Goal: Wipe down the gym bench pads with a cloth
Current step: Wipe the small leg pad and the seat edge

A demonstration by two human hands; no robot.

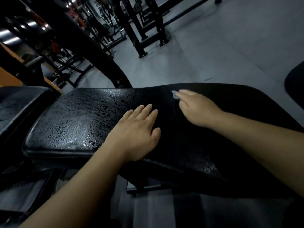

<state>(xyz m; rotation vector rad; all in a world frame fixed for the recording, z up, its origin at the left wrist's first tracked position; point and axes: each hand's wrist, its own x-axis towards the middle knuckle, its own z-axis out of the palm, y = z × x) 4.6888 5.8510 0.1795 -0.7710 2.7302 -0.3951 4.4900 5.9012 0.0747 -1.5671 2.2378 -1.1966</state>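
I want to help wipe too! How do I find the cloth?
Find the big black leathery bench pad in the middle. Near its far edge, a small pale grey cloth peeks out under the right hand. Nothing else on the dark pad is pale grey.

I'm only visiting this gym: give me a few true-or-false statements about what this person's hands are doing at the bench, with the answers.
1. The left hand lies flat on the black bench pad, fingers straight. True.
2. The right hand is empty. False: it holds a small pale cloth at its fingertips, near the pad's far edge.
3. Both hands grip the cloth together. False: the hands are apart, and only the right one has it.
4. The floor beyond the bench is grey. True.
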